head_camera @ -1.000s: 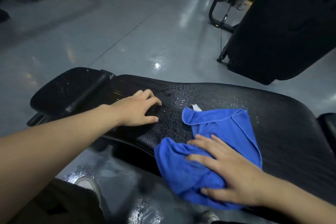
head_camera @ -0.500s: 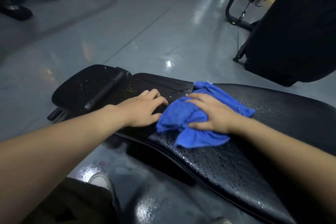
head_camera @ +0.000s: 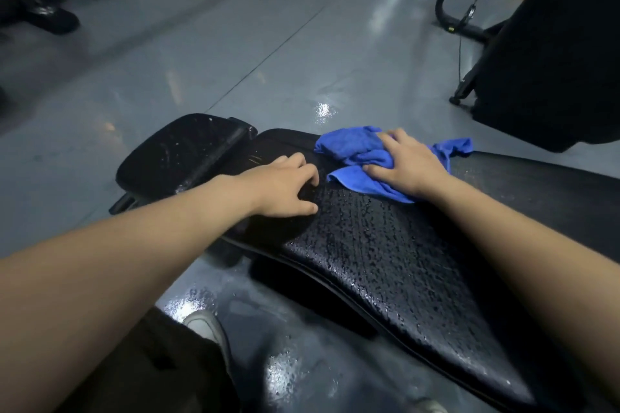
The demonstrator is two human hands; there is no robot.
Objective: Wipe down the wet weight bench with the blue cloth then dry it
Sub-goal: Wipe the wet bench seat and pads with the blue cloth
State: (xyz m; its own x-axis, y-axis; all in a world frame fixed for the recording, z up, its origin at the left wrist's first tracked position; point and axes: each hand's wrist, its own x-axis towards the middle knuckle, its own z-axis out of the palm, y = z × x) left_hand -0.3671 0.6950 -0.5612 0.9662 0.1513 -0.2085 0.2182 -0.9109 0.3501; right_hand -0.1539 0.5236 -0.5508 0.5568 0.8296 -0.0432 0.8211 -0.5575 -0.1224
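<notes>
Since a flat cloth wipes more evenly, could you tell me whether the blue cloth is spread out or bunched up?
Bunched up: the blue microfibre cloth lies crumpled in folds under the right hand on the black padded bench.

Open wet bench pad (head_camera: 385, 255) near hands.

right hand (head_camera: 407, 166) presses blue cloth (head_camera: 355, 152) on wet bench (head_camera: 385, 245); left hand (head_camera: 285, 189) braces beside it.
</notes>
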